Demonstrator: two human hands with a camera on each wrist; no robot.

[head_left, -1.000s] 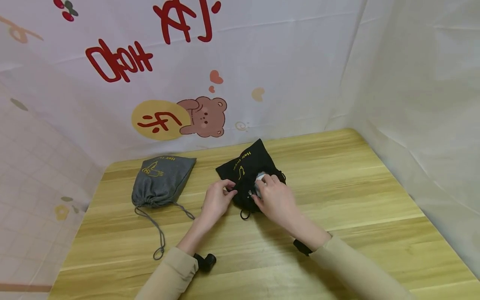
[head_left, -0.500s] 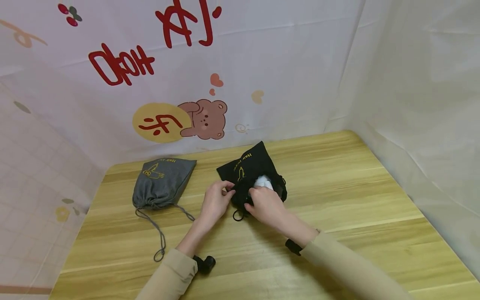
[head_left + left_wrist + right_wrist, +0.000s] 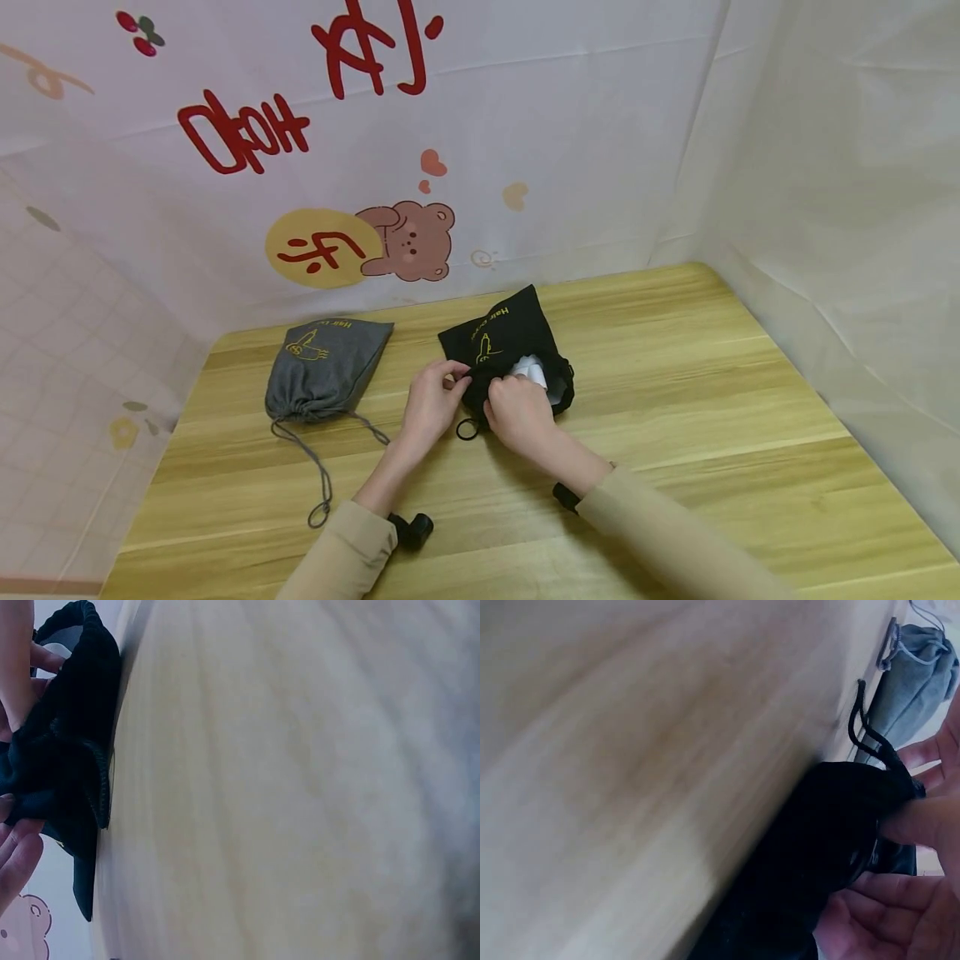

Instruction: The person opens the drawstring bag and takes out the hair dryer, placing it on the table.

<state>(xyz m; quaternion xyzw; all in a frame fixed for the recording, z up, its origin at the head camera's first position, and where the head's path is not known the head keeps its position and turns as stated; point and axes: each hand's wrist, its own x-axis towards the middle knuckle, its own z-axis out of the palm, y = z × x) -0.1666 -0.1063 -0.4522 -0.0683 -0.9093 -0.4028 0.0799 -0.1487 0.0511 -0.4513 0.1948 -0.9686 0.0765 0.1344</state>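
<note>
A black drawstring bag (image 3: 517, 321) with yellow "Hair Dryer" lettering lies on the table, its gathered mouth facing me. Something white (image 3: 534, 371) shows inside the opening; most of it is hidden by cloth. My left hand (image 3: 432, 404) pinches the left edge of the mouth, and the left wrist view has black cloth (image 3: 79, 712) between thumb and fingers. At the front of the mouth, my right hand (image 3: 521, 412) grips the rim, thumb outside and fingers inside in the right wrist view. A black cord loop (image 3: 467, 429) hangs out between the hands.
To the left lies a grey drawstring bag (image 3: 322, 362) with a yellow hair dryer print, its mouth drawn together. Its grey cords (image 3: 322, 475) trail toward me over the wooden table (image 3: 675, 400). Behind the table hangs a printed white cloth (image 3: 585, 167).
My right hand has moved left along the mouth, from beside the white thing to the front rim. More of the white thing shows. My left hand stays nearly in place.
</note>
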